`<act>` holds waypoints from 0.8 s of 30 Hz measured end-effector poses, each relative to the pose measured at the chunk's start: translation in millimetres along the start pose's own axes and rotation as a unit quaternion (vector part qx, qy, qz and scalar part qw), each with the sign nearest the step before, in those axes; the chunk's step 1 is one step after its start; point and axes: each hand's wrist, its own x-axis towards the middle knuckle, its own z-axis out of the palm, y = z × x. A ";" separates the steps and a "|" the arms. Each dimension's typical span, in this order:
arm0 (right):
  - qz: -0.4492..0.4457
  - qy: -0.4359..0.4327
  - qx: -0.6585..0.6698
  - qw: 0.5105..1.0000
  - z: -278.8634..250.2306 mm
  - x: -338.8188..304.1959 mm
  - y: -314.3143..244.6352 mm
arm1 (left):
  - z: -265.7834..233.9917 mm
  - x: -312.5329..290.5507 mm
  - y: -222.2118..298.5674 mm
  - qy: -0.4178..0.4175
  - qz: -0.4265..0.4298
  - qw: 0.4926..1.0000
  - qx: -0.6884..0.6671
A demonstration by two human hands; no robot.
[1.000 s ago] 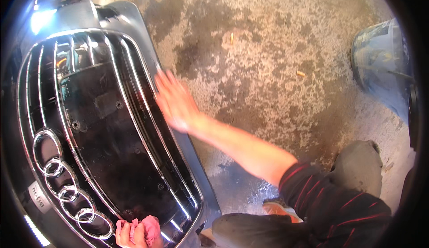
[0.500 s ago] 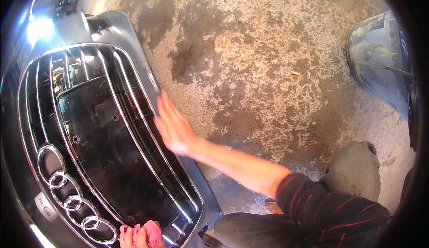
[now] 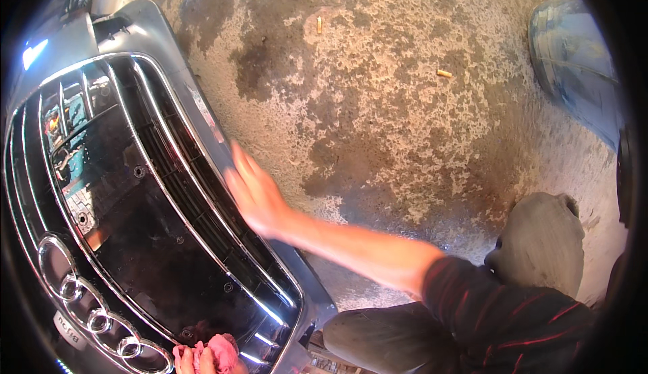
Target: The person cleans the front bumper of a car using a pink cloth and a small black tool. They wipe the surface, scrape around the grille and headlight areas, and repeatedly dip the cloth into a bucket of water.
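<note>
A grey car bumper [image 3: 156,33] with a black grille [image 3: 158,236] and chrome slats lies on my left. Linked chrome rings [image 3: 99,320] form an emblem along the grille's left side. My right hand [image 3: 255,195] rests along the bumper's right edge, fingers stretched out and slightly blurred, with nothing in it. At the bottom of the picture, my left hand [image 3: 206,360] grips a crumpled pink cloth [image 3: 224,352] against the near end of the grille's black centre panel. Only the fingers of that hand show; the picture's lower edge cuts off the rest.
Stained, worn concrete floor [image 3: 378,124] spreads to the right of the bumper, with two small cigarette-butt-like bits on it. A blue-grey bucket [image 3: 574,70] stands at the far right. My bent knee [image 3: 540,246] is at the lower right.
The view has shifted, so the far end of the bumper appears further left. My right hand remains at the bumper's edge, and my left hand still holds the cloth on the panel.
</note>
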 end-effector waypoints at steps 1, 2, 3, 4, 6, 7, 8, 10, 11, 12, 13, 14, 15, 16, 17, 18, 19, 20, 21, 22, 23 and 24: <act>0.040 -0.027 -0.009 0.999 -5.0 -63.4 5.1 | -0.9 0.9 3.7 0.005 -0.004 1.000 0.013; 0.045 -0.034 -0.013 0.998 -8.8 -128.0 23.6 | 0.0 3.1 6.3 0.011 -0.002 1.000 0.023; 0.074 -0.058 -0.044 0.995 -16.6 -184.8 33.8 | -0.1 1.6 6.1 0.011 -0.007 1.000 0.020; 0.063 -0.065 -0.064 0.994 -18.8 -228.3 44.0 | -1.2 -1.9 5.7 0.012 -0.009 1.000 0.019; 0.065 -0.066 -0.071 0.993 -18.3 -216.8 38.3 | -2.4 -7.8 2.4 0.008 -0.019 1.000 0.009; 0.047 -0.055 -0.073 0.995 -14.7 -176.6 27.4 | 0.9 -5.5 3.0 0.011 -0.020 1.000 0.009; 0.022 -0.043 -0.071 0.996 -7.1 -115.3 14.8 | 2.4 -1.9 7.0 0.021 -0.018 1.000 0.013; -0.044 -0.006 -0.039 0.998 2.7 -6.7 3.5 | -1.0 -0.9 0.7 -0.003 -0.006 1.000 -0.006; -0.072 0.009 -0.040 0.997 4.4 24.2 6.4 | 2.4 -0.4 -0.7 0.015 -0.006 1.000 -0.021; -0.104 0.017 -0.043 0.994 7.1 44.1 7.7 | 0.8 0.3 -1.2 0.009 -0.009 1.000 -0.021; -0.117 -0.001 -0.116 0.986 2.2 40.1 9.2 | 0.6 0.6 -6.3 0.005 0.002 0.999 -0.035; -0.127 -0.025 -0.188 0.974 -5.0 23.6 11.4 | -1.3 -2.7 -10.3 -0.003 0.006 0.999 -0.048; -0.155 -0.043 -0.214 0.963 -8.0 -4.8 20.0 | -1.6 -4.2 -8.5 0.002 -0.002 0.999 -0.048; -0.165 -0.067 -0.250 0.952 -11.5 -37.4 29.0 | -1.5 -4.8 -7.1 0.003 -0.008 0.999 -0.049; -0.155 -0.091 -0.267 0.947 -17.5 -67.6 33.8 | -2.4 -3.9 -4.9 0.005 -0.013 0.999 -0.052; -0.159 -0.084 -0.242 0.954 -18.5 -94.9 45.7 | -2.9 -2.0 -0.4 0.011 -0.019 0.999 -0.046; -0.175 -0.087 -0.265 0.944 -23.2 -103.5 53.4 | -2.5 0.7 2.8 0.016 -0.024 0.999 -0.042; -0.189 -0.087 -0.288 0.935 -24.9 -106.5 57.8 | -1.6 3.8 4.5 0.020 -0.026 0.999 -0.040; -0.189 -0.076 -0.281 0.938 -21.7 -89.3 48.7 | -0.5 5.3 5.0 0.024 -0.028 0.999 -0.039; -0.190 -0.065 -0.273 0.941 -14.5 -55.8 44.1 | 1.3 6.4 4.1 0.027 -0.029 0.999 -0.036; -0.187 -0.058 -0.265 0.944 -7.1 -20.0 34.9 | 1.4 3.7 4.4 0.026 -0.032 0.999 -0.034; -0.193 -0.031 -0.244 0.950 -3.3 19.6 26.3 | 0.1 -0.2 5.6 0.024 -0.035 0.999 -0.033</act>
